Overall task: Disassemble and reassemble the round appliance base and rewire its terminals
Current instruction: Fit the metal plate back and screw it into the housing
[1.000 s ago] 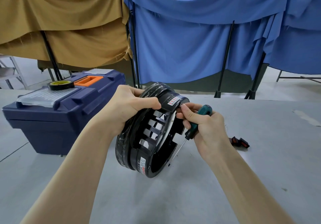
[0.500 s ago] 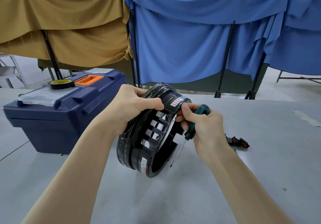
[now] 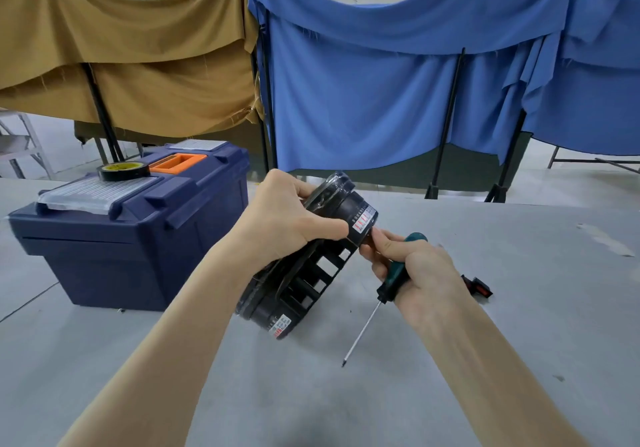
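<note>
Over the grey table, the left hand is gripping the round appliance base.
Right hand is clutching a green-handled screwdriver.

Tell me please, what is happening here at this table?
A person is working on a round black plastic appliance base, held tilted on its edge at the grey table. The left hand grips its upper rim. The right hand holds a green-handled screwdriver and touches the base's rim beside a white label. The screwdriver's tip points down at the table, in no screw. A dark blue plastic toolbox with a black tape roll on its lid stands to the left.
</note>
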The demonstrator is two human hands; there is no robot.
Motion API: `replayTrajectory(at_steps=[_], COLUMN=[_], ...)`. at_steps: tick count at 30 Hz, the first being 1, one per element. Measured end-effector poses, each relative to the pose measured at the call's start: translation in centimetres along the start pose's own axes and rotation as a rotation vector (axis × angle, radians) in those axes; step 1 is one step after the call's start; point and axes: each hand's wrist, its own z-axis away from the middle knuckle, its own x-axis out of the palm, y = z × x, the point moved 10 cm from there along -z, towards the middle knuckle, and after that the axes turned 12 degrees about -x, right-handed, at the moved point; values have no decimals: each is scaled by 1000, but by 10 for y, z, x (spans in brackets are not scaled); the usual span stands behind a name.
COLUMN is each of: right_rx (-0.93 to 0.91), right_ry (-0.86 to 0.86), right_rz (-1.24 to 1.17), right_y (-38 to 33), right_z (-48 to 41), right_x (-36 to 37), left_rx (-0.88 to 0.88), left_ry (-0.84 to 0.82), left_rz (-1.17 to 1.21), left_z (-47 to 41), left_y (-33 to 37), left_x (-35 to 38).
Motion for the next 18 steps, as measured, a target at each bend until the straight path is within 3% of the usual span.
replayTrajectory(at_steps=[5, 13, 18], right_rx=[234, 464, 591], right_ry=[-81, -35, -50], right_rz=[-45, -86, -83], right_y=[21, 50, 73], right_z=[8, 23, 38], right_x=[-7, -29, -42], left_rx=[70, 147, 217], left_ry=[11, 27, -111], left_rz=[-172, -496, -736], left_z=[5, 11, 29], left_y=[0, -17, -38], left_x=[19, 58, 101])
